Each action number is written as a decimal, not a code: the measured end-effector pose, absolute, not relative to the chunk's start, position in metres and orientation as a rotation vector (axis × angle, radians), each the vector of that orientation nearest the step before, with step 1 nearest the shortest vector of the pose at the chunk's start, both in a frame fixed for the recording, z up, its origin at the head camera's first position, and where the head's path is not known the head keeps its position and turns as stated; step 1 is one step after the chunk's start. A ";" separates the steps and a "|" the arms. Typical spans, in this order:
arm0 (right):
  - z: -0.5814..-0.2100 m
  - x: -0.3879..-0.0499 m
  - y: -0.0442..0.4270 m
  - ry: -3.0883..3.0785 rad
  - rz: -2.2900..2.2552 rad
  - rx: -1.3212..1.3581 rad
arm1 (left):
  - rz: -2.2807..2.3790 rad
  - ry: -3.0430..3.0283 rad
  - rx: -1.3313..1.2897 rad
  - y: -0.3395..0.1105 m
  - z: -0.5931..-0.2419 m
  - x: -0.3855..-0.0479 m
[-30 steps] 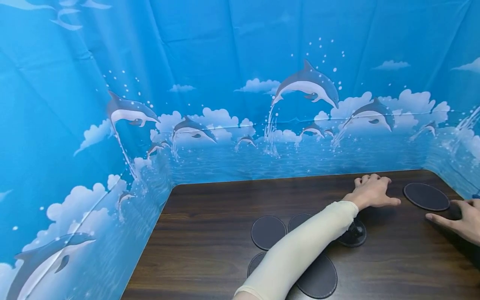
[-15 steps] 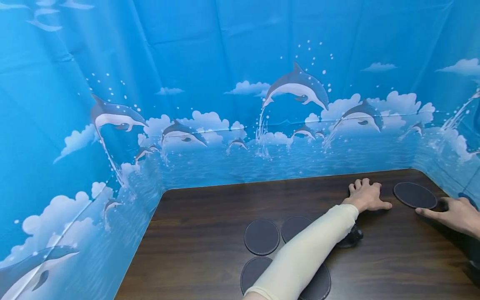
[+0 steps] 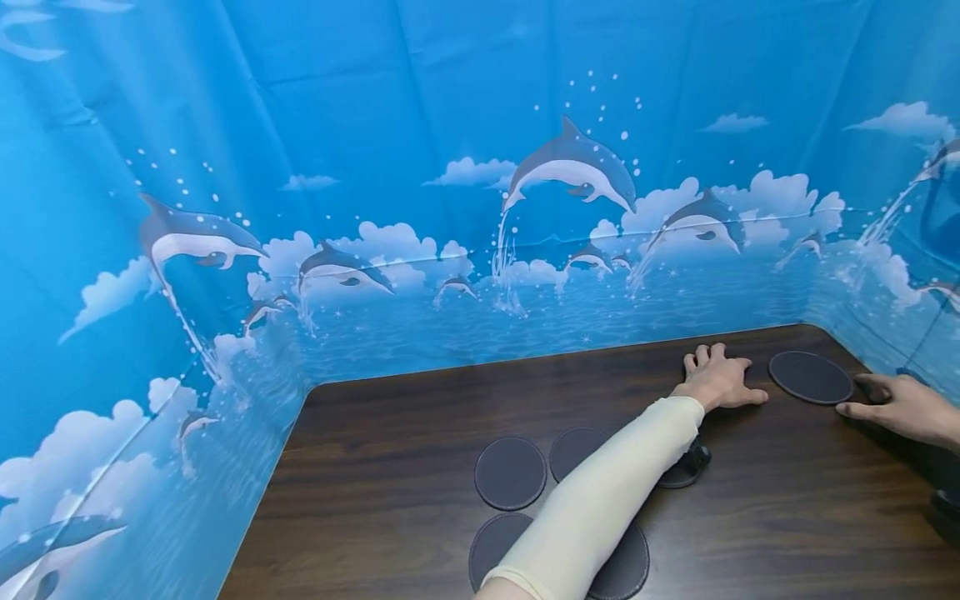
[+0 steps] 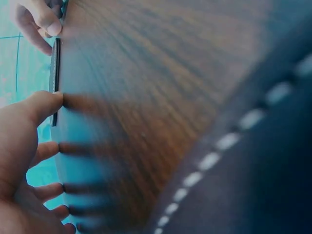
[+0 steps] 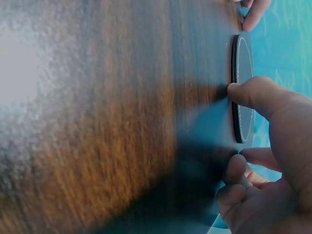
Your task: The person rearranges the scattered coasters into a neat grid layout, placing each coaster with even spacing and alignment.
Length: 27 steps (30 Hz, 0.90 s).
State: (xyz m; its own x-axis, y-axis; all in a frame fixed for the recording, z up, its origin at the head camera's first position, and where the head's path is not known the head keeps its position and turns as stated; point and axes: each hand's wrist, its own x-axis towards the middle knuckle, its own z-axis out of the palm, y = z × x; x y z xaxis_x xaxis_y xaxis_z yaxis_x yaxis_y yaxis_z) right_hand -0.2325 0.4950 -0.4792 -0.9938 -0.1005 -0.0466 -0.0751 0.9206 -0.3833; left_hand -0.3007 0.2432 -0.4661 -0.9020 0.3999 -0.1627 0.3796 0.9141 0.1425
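A dark round coaster (image 3: 810, 377) with a stitched rim lies flat near the table's back right corner. My left hand (image 3: 716, 382) rests left of it, fingers spread and fingertips on the table. In the left wrist view, the left thumb (image 4: 46, 105) overlaps the coaster's edge; contact is uncertain. My right hand (image 3: 909, 410) is at the coaster's right side, thumb by the near edge and the other fingers loosely bent. The right wrist view shows the thumb (image 5: 253, 92) in front of the coaster; I cannot tell whether it touches. Nothing is held by either hand.
More dark coasters lie toward the front: one at left (image 3: 510, 473), one below it (image 3: 495, 546), and others partly hidden by the cream-sleeved left arm (image 3: 600, 500). The brown wooden table (image 3: 360, 500) meets a blue dolphin-print curtain (image 3: 420, 125) at its back and sides.
The head view has turned to the right. The right thumb has shifted rightward along the coaster's near edge. My left hand and the coasters look nearly unchanged on the table.
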 end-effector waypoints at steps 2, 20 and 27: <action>-0.479 -0.233 0.496 2.995 -0.633 -0.136 | 0.155 2.887 0.612 0.245 -0.467 -0.303; -0.474 -0.235 0.498 2.978 -0.708 -0.207 | 0.143 2.930 0.694 0.252 -0.473 -0.311; -0.479 -0.231 0.494 2.993 -0.792 -0.262 | 0.240 2.943 0.710 0.247 -0.474 -0.309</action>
